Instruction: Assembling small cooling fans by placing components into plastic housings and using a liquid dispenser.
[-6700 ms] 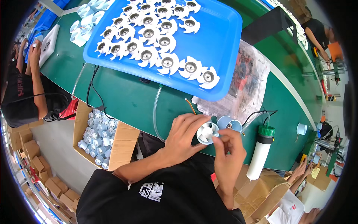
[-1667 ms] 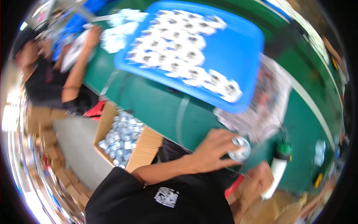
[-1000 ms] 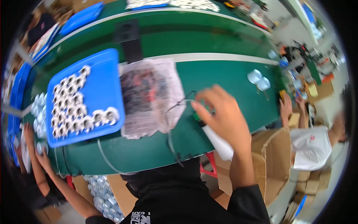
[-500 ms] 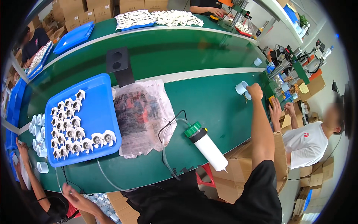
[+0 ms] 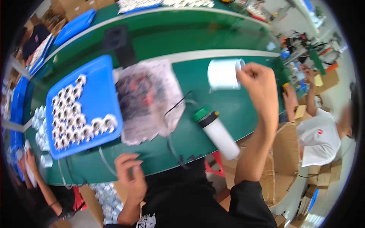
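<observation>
Over the right part of the green table, my right hand point(image 5: 261, 83) pinches the edge of a pale blue plastic cup point(image 5: 223, 74) held on its side. My left hand point(image 5: 131, 174) hangs above the table's front edge with loosely spread, bent fingers and nothing in it. Between the hands lies a white cartridge point(image 5: 222, 137) with a green cap point(image 5: 202, 113) and a tube attached. A blue tray point(image 5: 99, 89) on the left carries rows of small white finned, impeller-like parts point(image 5: 68, 114). Motion blurs the picture somewhat.
A stained cloth point(image 5: 148, 98) lies beside the tray, with a black block point(image 5: 121, 43) behind it. More pale blue cups point(image 5: 41, 127) stand at the left. Cardboard boxes point(image 5: 283, 167) sit below the front edge. Co-workers point(image 5: 319, 131) flank me; a bench machine point(image 5: 310, 57) stands right.
My right hand has lifted a pale blue cup off the table and brought it nearer and leftward. My left hand has moved right and up over the table edge. The view has tilted down.
</observation>
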Demonstrator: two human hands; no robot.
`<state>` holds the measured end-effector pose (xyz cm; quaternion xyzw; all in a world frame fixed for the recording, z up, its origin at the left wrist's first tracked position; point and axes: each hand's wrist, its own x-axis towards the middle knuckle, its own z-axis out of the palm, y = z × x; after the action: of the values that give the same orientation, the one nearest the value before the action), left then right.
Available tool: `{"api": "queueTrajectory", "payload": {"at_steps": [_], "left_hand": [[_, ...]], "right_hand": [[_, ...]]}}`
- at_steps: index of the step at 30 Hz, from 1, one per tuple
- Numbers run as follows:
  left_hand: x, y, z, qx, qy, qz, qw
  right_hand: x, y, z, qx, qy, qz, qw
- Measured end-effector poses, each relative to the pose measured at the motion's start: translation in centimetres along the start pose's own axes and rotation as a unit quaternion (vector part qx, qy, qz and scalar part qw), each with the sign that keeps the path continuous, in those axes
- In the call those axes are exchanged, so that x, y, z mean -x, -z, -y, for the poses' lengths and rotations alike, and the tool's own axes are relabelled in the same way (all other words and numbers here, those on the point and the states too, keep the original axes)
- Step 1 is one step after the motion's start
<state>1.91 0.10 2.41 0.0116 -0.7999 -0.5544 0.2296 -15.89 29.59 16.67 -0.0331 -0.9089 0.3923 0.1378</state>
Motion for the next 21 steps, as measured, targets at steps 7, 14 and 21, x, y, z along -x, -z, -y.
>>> {"api": "queueTrajectory", "payload": {"at_steps": [7, 14, 21], "left_hand": [[1.5, -2.0, 1.5, 0.063, -0.032, -0.020, 0.997], [1.7, -0.5, 2.4, -0.023, 0.001, 0.051, 0.998], [1.0, 0.3, 2.5, 0.023, 0.130, 0.094, 0.987]], "right_hand": [[14.7, -7.9, 4.0, 0.026, 0.115, 0.180, 0.977], [17.1, -15.4, 4.5, 0.181, 0.160, 0.195, 0.951], [17.3, -16.2, 4.2, 0.170, 0.192, 0.164, 0.953]]}}
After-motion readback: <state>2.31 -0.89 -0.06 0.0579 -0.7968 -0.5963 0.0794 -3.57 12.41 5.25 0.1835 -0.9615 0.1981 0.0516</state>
